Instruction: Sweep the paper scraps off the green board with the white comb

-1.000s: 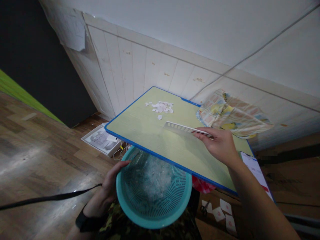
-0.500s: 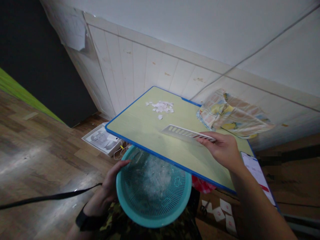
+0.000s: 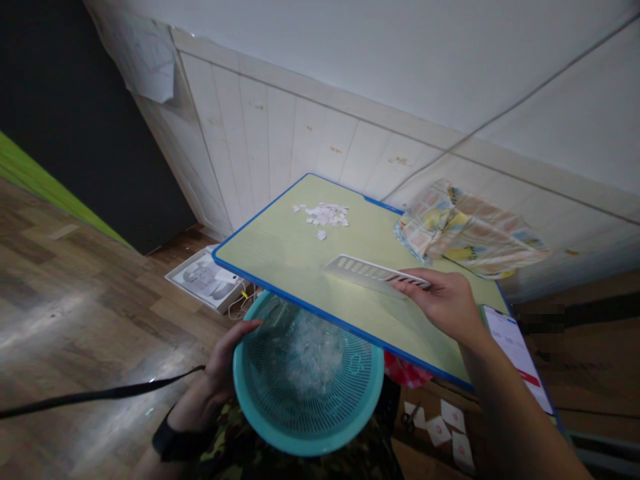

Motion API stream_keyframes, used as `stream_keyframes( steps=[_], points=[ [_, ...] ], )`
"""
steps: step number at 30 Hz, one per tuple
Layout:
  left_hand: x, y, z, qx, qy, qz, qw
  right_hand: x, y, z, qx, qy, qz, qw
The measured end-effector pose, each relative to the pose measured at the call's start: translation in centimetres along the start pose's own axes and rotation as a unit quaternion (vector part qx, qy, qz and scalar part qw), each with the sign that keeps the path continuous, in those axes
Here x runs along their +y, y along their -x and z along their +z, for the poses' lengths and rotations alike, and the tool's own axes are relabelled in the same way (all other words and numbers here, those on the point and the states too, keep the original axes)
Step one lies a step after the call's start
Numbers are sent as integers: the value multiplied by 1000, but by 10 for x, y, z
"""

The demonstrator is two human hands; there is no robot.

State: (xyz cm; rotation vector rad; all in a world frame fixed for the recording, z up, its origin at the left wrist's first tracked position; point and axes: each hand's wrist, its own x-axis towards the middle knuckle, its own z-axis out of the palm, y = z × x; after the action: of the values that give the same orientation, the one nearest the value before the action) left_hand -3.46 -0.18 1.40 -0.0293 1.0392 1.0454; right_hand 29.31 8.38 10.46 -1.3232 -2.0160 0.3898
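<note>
My left hand [image 3: 227,357] is closed on the left rim of a round teal plastic basket [image 3: 309,445]. The basket sits at my lap, its far rim under the table's front edge. Clear, shredded-looking pieces [image 3: 315,353] lie inside it. In my right hand [image 3: 445,300] is a flat white slotted plastic piece [image 3: 363,272], pinched at its right end and held at a tilt over the pale green table [image 3: 265,247]; whether its lower edge touches the table I cannot tell. Beyond it, small scraps of white paper [image 3: 327,215] lie in a heap, with one scrap nearer me.
A patterned cloth [image 3: 465,230] lies bunched at the table's back right. A phone [image 3: 515,353] rests at the right edge. Below are scissors [image 3: 409,420] and several white cards [image 3: 453,415]. An open white box [image 3: 205,277] with a cable stands on the floor at left.
The slotted piece has tipped slightly, so more of its flat face shows, and its far end sits a little lower. My left hand and the basket stay in place.
</note>
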Motion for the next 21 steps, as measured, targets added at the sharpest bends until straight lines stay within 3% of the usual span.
stream_keyframes(
  steps=[7,14,21],
  points=[
    [1,-2,-1,-7,11,-1,1000,1,-1,0,19,-8,-2,1000],
    [-1,-1,-4,-9,21,-4,1000,7,-3,2,-6,-7,-5,1000],
    [0,3,2,5,7,18,1000,10,-4,-5,37,16,7,999]
  ],
)
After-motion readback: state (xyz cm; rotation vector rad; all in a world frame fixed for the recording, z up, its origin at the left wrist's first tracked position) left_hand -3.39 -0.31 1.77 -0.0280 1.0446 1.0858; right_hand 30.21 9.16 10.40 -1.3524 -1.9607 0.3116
